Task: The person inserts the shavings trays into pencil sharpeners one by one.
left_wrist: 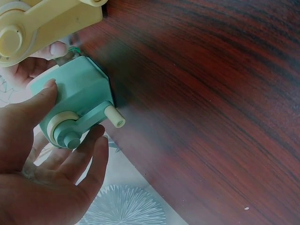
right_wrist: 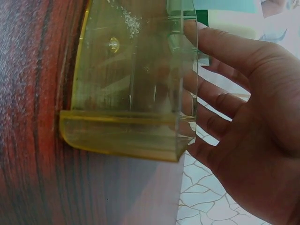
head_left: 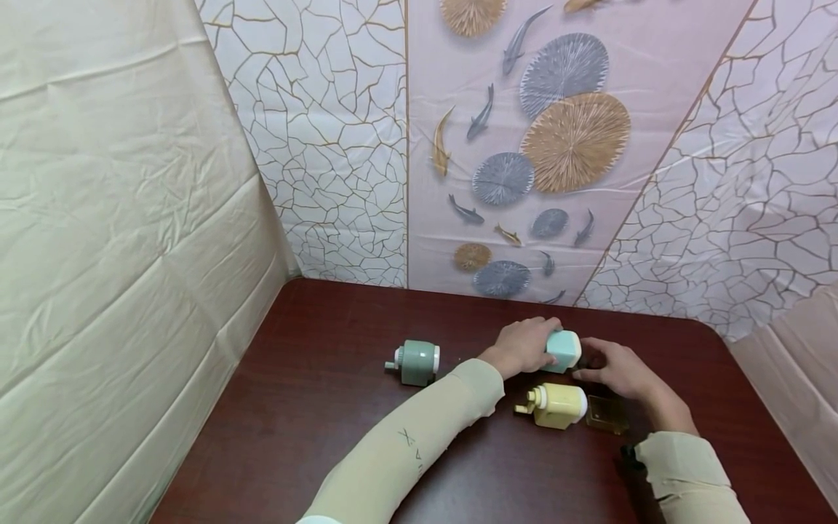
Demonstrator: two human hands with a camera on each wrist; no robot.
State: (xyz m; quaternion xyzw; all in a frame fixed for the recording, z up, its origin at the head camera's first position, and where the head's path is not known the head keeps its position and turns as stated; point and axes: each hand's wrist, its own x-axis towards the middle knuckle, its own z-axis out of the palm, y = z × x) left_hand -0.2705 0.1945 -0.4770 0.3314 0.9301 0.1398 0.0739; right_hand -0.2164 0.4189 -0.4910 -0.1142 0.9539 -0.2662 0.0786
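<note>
My left hand (head_left: 524,346) grips a turquoise hand-crank pencil sharpener (head_left: 561,351) from the side. In the left wrist view, the thumb lies on its body and the fingers curl below, near the crank (left_wrist: 96,117). At the sharpener's other end, my right hand (head_left: 618,370) has its fingertips on a see-through green drawer (right_wrist: 182,23), seen partly through a clear yellow drawer (right_wrist: 126,84). Just nearer than the turquoise sharpener is a yellow one (head_left: 559,405), its crank toward the left. The yellow drawer lies by its right end.
A darker green crank sharpener (head_left: 417,362) stands left of my left hand on the dark red wooden table (head_left: 314,415). Patterned cloth (head_left: 340,145) hangs behind the table, and a pale cloth (head_left: 131,255) hangs along the left side.
</note>
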